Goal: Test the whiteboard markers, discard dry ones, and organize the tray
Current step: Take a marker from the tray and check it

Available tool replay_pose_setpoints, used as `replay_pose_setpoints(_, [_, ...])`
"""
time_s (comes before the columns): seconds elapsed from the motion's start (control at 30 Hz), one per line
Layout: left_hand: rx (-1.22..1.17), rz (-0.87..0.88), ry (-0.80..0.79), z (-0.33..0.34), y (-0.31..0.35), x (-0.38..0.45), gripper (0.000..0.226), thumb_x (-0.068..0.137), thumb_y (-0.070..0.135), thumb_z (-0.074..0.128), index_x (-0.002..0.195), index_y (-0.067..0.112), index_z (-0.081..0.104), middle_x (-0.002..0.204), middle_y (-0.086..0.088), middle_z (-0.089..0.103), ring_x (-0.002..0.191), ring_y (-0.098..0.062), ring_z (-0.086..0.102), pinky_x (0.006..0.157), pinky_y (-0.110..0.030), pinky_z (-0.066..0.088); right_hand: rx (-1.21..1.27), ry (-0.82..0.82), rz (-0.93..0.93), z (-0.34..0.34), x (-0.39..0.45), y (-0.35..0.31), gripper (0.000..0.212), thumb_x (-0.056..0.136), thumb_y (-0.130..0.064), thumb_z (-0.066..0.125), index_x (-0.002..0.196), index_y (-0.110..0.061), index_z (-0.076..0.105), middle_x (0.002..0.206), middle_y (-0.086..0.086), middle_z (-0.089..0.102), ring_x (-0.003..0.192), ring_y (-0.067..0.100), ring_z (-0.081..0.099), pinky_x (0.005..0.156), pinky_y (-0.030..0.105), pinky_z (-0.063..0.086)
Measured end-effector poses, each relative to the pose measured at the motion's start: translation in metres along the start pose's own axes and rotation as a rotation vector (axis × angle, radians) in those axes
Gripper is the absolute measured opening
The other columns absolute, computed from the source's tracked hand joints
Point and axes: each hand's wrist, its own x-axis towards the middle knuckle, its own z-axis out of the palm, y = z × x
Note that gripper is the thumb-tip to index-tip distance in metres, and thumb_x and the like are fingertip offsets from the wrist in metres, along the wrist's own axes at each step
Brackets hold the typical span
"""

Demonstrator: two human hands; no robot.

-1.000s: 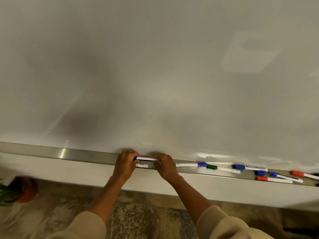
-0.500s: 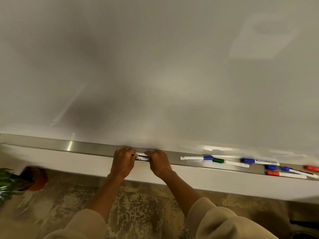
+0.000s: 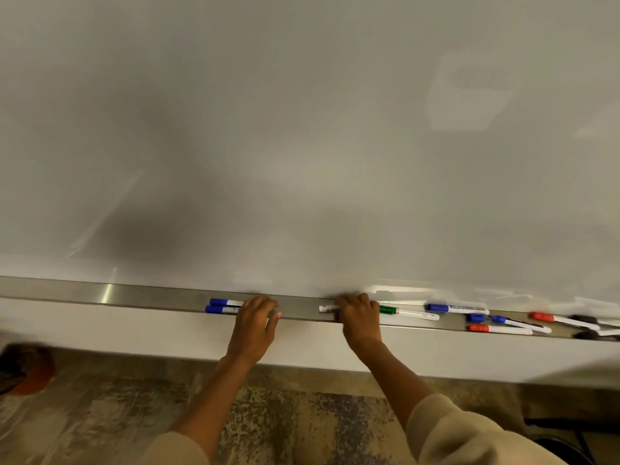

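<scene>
A metal tray (image 3: 151, 297) runs along the bottom of the whiteboard (image 3: 302, 129). Two blue-capped markers (image 3: 221, 305) lie side by side in it, caps to the left. My left hand (image 3: 255, 325) rests over their white barrels with loosely bent fingers. Further right, my right hand (image 3: 359, 318) curls over a white marker (image 3: 327, 308); only its left end shows. Beyond that hand lie a green marker (image 3: 388, 310), blue markers (image 3: 439, 308), red markers (image 3: 478, 328) and black ones (image 3: 583, 319).
An orange plant pot (image 3: 27, 370) stands on the patterned floor at the lower left. A white ledge (image 3: 134, 330) runs under the tray. The tray's left stretch holds nothing.
My hands, together on one marker before, have moved apart. The left now lies on two blue markers in the tray; the right has shifted right onto the white marker.
</scene>
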Motion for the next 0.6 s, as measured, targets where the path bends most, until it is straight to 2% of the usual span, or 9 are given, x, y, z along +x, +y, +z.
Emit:
replay_pose_setpoints(0.17, [-0.027,0.027,-0.005,0.014,0.021,-0.005,0.025,0.095,0.024,0.061,0.116,0.012,0.065,0.119,-0.006,0.062,0.116,-0.021,0.054,0.096,-0.032,0.047,-0.112,-0.094,-0.013,-0.014,0.004,0.019,0.043,0.091,-0.003,0.059,0.129,-0.023,0.059,0.137,0.001,0.055,0.127,0.029,0.043,0.101,0.04,0.035])
replay_pose_setpoints(0.33, [-0.07,0.003,-0.054,0.019,0.038,-0.01,0.026,0.097,0.025,0.058,0.12,0.014,0.062,0.121,-0.004,0.06,0.115,-0.017,0.052,0.092,-0.02,0.042,0.038,-0.023,-0.078,-0.006,-0.001,0.018,0.047,0.09,0.005,0.055,0.126,-0.023,0.063,0.13,0.002,0.059,0.121,0.028,0.051,0.095,0.039,0.037])
replay_pose_setpoints(0.4, [-0.117,-0.016,-0.095,0.018,0.044,-0.01,0.028,0.098,0.028,0.056,0.122,0.015,0.061,0.12,-0.003,0.061,0.112,-0.014,0.054,0.089,-0.018,0.044,0.177,0.078,-0.113,-0.005,-0.006,0.017,0.045,0.085,0.009,0.059,0.12,-0.017,0.068,0.118,0.007,0.064,0.108,0.032,0.061,0.087,0.04,0.043])
replay_pose_setpoints(0.47, [-0.163,-0.021,-0.122,0.017,0.056,-0.007,0.029,0.097,0.029,0.057,0.122,0.015,0.061,0.117,-0.002,0.063,0.105,-0.011,0.058,0.088,-0.022,0.05,0.422,0.149,-0.092,-0.014,-0.01,0.016,0.032,0.083,0.006,0.067,0.111,-0.01,0.07,0.105,0.01,0.065,0.09,0.032,0.065,0.075,0.038,0.05])
replay_pose_setpoints(0.53, [-0.211,-0.026,-0.141,0.017,0.071,-0.002,0.033,0.096,0.032,0.059,0.124,0.016,0.06,0.114,0.0,0.064,0.101,-0.01,0.06,0.089,-0.029,0.054,0.727,0.146,0.009,-0.034,-0.015,0.014,0.023,0.086,-0.003,0.072,0.108,-0.008,0.067,0.103,0.009,0.065,0.081,0.025,0.065,0.071,0.032,0.055])
replay_pose_setpoints(0.6, [-0.261,-0.033,-0.172,0.019,0.089,0.004,0.038,0.095,0.035,0.059,0.129,0.019,0.056,0.115,0.004,0.063,0.101,-0.01,0.061,0.088,-0.027,0.054,1.019,0.124,0.113,-0.058,-0.023,0.014,0.02,0.087,-0.01,0.075,0.106,-0.009,0.067,0.1,0.008,0.068,0.08,0.023,0.068,0.072,0.028,0.059])
